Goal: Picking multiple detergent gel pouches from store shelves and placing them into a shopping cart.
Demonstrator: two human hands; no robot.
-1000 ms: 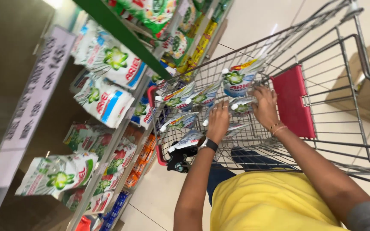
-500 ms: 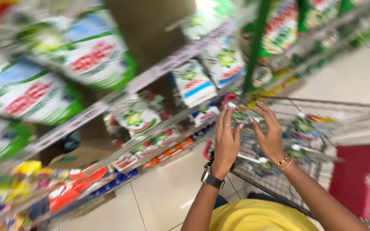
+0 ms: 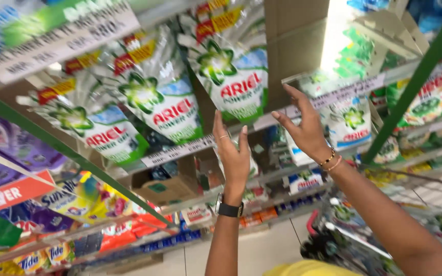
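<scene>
Detergent pouch, glossy white and green plastic, up on the shelf just above and beyond both sets of fingertips, not touched. Nearest: left hand, palm flat, fingers straight and together, holding nothing, dark watch at the wrist. Right hand beside it, fingers spread wide, empty, thin bracelets at the wrist. Past the fingertips, a pale price strip along the shelf edge. Farther left, more crinkled pouches. Beyond the right fingers, a green upright.
</scene>
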